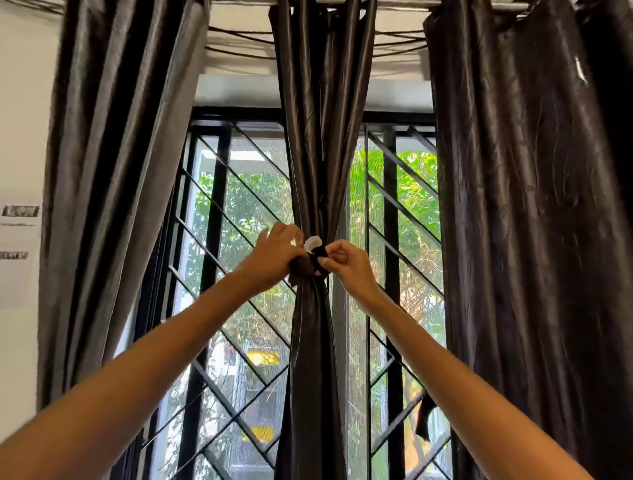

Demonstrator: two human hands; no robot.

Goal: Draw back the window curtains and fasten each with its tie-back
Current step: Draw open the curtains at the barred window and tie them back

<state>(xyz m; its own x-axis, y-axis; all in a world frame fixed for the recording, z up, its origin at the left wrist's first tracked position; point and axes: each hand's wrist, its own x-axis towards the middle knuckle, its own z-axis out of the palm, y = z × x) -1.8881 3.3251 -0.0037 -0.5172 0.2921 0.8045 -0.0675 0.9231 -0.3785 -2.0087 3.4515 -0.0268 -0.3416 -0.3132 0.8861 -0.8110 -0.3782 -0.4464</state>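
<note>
A dark glossy middle curtain (317, 144) hangs bunched into a narrow column before the window. A dark tie-back (303, 266) with a white patch at one end (312, 242) wraps around it at hand height. My left hand (274, 255) grips the strap on the curtain's left side. My right hand (346, 265) pinches the other end of the strap on the right, the two ends meeting in front of the bunch. A left curtain (113, 171) and a right curtain (527, 205) hang loose and wide.
Behind the curtains a black window grille (219, 219) with diagonal bars shows green trees outside. A curtain rod (404, 4) runs across the top. A white wall with paper notices (19, 240) is at the far left. A loose dark strap (424, 419) dangles by the right curtain.
</note>
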